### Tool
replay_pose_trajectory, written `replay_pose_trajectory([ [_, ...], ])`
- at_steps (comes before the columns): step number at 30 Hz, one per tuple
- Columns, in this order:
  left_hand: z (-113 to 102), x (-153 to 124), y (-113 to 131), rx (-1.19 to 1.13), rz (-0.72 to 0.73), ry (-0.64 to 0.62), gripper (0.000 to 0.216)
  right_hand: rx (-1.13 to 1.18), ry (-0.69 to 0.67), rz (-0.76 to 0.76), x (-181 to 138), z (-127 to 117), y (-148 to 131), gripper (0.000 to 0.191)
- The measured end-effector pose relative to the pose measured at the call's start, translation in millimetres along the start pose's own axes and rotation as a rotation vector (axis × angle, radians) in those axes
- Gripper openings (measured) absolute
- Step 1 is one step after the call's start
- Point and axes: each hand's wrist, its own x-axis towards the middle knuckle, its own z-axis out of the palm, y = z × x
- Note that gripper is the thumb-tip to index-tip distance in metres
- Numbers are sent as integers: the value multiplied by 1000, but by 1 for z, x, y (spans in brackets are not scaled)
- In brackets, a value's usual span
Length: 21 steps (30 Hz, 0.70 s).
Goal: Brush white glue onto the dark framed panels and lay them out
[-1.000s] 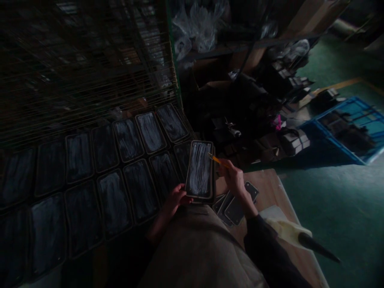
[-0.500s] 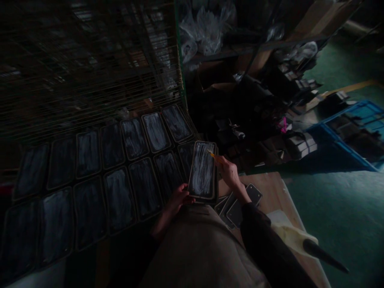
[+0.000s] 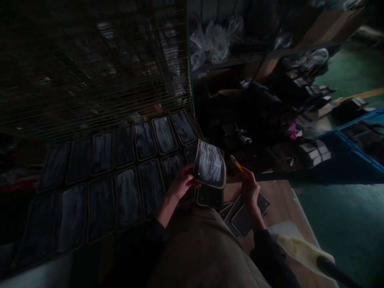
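My left hand grips the left edge of a dark rounded panel with whitish streaks smeared over its face. The panel is lifted, tilted and slightly bent. Beneath it lies another dark panel, bare where it shows. To the right, my right hand is closed around a small brush with a yellow-orange handle, its tip apart from the panel. Under my right forearm, several loose dark panels overlap on a wooden board. Rows of streaked panels lie to the left.
A wire mesh rack rises behind the rows. Plastic bags and cardboard boxes fill a shelf at the back. At right stand a blue crate and strapped bundles. A pale yellow container with a dark handle lies on the board.
My left hand has raised and tilted the streaked panel off the one below. My right hand has drawn the brush away from its face, to the right and slightly down.
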Motion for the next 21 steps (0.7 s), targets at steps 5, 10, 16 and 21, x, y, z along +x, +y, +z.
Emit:
replay_pose_trajectory([
  [5,-12,-26,9,-8,101,111,50,-51,-49,7,-9,11,7,38],
  [10,-58,-76,-30,1,39,347,53,-44,-98,-11,-12,14,13,42],
  [16,-101,-107,-92,-60,-156,591,65,-59,-110,-44,-7,15,10,40],
  [21,-103,-109,-106,-87,-156,637,72,-41,-108,-34,-7,19,3,41],
])
